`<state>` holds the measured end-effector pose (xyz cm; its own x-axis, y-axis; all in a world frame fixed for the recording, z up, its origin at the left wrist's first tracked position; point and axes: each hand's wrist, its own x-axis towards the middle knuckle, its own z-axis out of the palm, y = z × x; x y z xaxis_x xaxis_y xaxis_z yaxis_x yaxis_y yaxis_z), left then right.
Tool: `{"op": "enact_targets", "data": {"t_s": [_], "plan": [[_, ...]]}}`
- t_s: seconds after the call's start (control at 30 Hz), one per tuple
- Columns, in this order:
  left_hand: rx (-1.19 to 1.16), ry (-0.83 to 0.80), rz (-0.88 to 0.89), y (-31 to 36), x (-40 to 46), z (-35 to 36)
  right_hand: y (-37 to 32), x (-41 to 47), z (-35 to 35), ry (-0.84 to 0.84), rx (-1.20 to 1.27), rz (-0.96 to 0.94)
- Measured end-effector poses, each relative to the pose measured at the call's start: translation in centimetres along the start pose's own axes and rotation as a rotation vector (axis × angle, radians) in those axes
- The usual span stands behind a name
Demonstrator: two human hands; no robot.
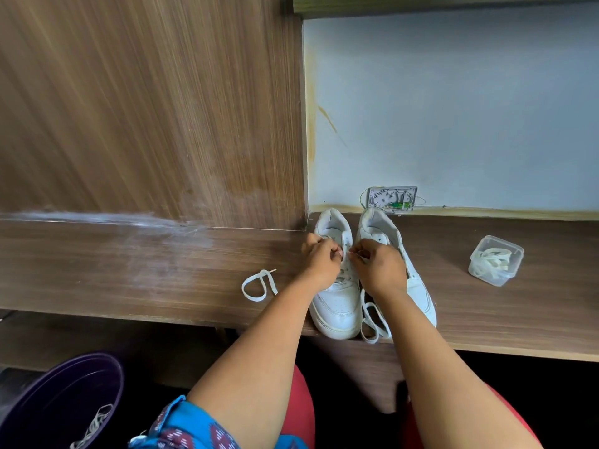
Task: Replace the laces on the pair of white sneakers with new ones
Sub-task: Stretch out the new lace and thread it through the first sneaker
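White sneakers [337, 306], no legible branding; hands [324, 260] pinching lace [348, 254].

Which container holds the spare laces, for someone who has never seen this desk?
Start at the wooden desk, then look right of the two white sneakers. The small clear plastic tub stands alone there, lidless, with white laces coiled inside.

On my wooden bench [129, 260] I see two white sneakers [337, 303], a loose lace [257, 286], and a plastic tub [496, 260].
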<state>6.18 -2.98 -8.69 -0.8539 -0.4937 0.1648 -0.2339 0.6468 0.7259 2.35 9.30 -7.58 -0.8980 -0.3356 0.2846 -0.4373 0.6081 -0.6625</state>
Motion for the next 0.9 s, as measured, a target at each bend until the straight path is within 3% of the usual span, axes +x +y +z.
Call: {"op": "enact_targets", "data": {"t_s": [0.17,0.4,0.63,0.83,0.9], "plan": [[0.179,-0.05,0.076,-0.2,0.1,-0.5,-0.3,-0.3,-0.2,-0.004,0.018,0.024],[-0.005,0.052,0.052,-0.4,0.3,-1.1,0.2,0.1,0.0,-0.07,-0.031,-0.096],[-0.06,-0.034,-0.026,-0.3,0.2,-0.7,-0.5,0.4,0.5,-0.195,0.117,0.0],[0.032,-0.002,0.102,-0.9,0.3,-1.2,-0.1,0.9,0.8,-0.119,0.081,0.135],[0.008,-0.015,0.074,-0.8,0.2,-1.1,0.0,1.0,1.0,-0.11,0.087,0.177]]}}
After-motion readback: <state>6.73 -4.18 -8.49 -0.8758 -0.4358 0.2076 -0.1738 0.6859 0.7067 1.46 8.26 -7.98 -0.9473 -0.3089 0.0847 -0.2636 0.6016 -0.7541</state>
